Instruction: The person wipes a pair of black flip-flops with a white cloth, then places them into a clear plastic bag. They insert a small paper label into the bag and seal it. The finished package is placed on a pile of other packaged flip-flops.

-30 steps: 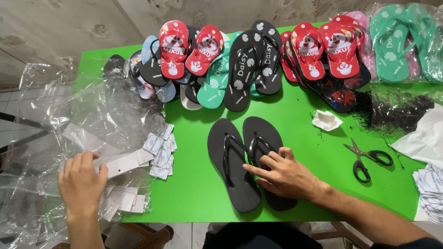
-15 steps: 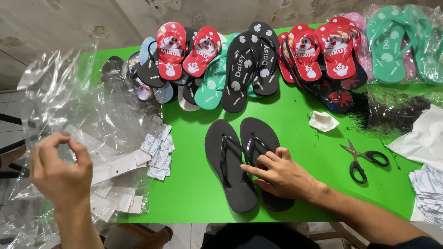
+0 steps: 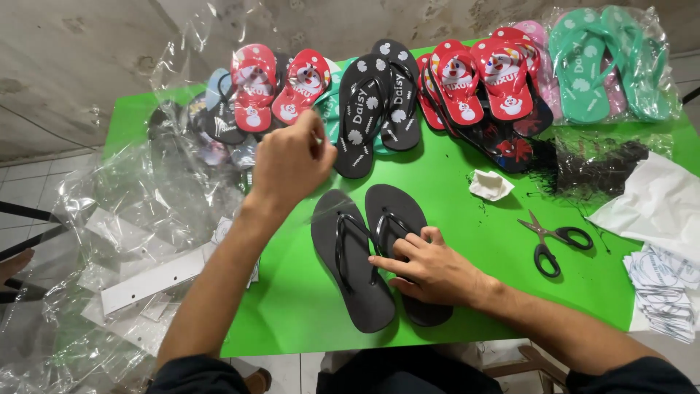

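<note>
On green table, right hand presses black sandals; left hand pinches plastic.

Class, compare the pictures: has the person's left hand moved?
Yes. The left hand rose from the clear plastic bags rightward, now above the green table near the plain black flip-flops.

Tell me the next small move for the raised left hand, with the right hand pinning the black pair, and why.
Probably bring the left hand down toward the plain black flip-flops. The right hand already presses on the right one's strap, and the left hand is raised above the green table, its fingers apparently pinching thin clear plastic, which is hard to make out.
</note>
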